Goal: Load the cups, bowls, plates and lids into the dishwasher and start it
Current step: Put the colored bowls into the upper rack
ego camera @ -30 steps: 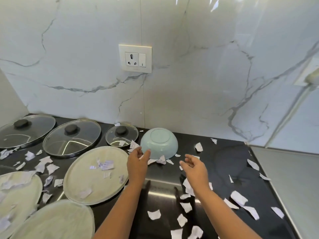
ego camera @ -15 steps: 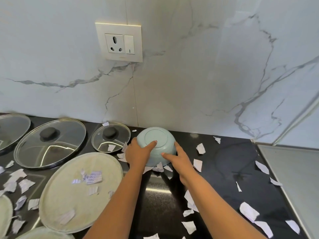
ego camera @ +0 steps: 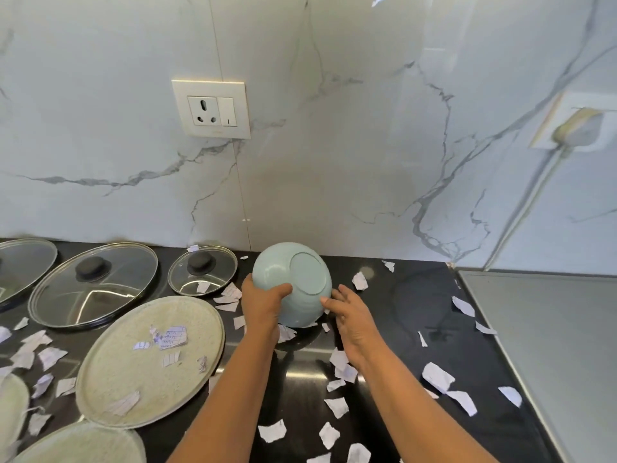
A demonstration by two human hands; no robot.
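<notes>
**A:** The bowl [ego camera: 295,284], why is it tipped like that, foot ring facing us?

**B:** Because it is being held upside down and tilted. The left hand [ego camera: 263,304] wraps its near left side, thumb across the wall. The right hand [ego camera: 350,317] sits at the lower right with fingers fairly spread, fingertips touching the wall near the base. Two hands on a smooth round thing seems sensible to me.

**A:** Where is it exactly?

**B:** Over the black counter [ego camera: 417,329], near the marble wall, just right of the small glass lid [ego camera: 202,271]. Whether its lower edge touches the counter, I cannot tell.

**A:** And its look?

**B:** Pale blue-green, glossy, deep and rounded, with a flat circular foot. No chips that I can see.

**A:** The rest?

**B:** A speckled plate [ego camera: 150,362] and a bigger lid [ego camera: 93,284] lie to the left, with torn paper scraps [ego camera: 437,377] scattered everywhere. No dishwasher in view, so loading looks barely begun.
</notes>
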